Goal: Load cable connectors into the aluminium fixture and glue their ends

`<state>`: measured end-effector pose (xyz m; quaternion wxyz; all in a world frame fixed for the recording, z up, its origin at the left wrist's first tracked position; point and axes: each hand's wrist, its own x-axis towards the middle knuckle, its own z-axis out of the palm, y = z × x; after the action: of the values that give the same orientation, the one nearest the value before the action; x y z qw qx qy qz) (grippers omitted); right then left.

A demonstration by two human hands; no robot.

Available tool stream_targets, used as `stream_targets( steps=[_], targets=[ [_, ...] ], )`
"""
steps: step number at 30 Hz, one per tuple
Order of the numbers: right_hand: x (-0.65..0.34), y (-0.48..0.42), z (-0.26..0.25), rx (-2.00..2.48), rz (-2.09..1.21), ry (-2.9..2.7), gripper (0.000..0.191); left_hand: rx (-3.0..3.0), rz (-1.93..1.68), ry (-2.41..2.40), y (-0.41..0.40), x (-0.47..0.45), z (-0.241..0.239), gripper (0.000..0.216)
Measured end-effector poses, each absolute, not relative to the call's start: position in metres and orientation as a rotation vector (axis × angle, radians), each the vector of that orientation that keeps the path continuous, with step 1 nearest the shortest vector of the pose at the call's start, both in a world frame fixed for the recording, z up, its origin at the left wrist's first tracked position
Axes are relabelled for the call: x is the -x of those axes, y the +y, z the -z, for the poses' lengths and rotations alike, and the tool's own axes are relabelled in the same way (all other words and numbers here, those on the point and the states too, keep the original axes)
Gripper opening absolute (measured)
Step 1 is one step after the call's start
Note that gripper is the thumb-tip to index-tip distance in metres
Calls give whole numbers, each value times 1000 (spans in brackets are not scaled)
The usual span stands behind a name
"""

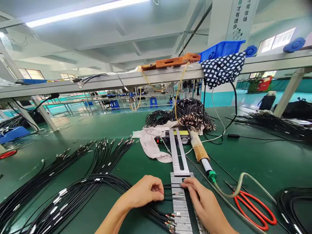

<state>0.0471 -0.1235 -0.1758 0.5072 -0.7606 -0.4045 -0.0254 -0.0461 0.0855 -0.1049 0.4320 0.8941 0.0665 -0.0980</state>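
Note:
Closed in a pinch, my left hand point(146, 192) holds a thin black cable point(171, 186) at the left side of a slotted metal jig point(183, 208). My right hand point(203, 200) pinches this cable's far end over the jig; the fingertips hide the tip. Just below, a second cable with a small metal connector point(179, 194) lies across the jig. Several more cable ends with connectors point(170, 224) rest at the jig's lower left edge. A long bundle of black cables point(107, 178) with white labels runs in from the left, partly hidden by my left hand.
Behind the jig stand a black dispenser box point(186, 132) with a gauge and a white cloth point(152, 146). To the right lie a syringe with a green tip point(211, 175), red-handled scissors point(255, 208) and a cable coil point(296, 208). A metal shelf rail point(102, 81) crosses above the green table.

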Motion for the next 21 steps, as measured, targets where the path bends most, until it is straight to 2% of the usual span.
stream_targets(
  steps=[5,21],
  targets=[
    [-56,-125,180,1749,-88,-688,32,-2241,84,206,81,42,110,10],
    [-59,-130,175,1760,2,-568,32,-2462,-33,133,51,38,117,24]
  ],
)
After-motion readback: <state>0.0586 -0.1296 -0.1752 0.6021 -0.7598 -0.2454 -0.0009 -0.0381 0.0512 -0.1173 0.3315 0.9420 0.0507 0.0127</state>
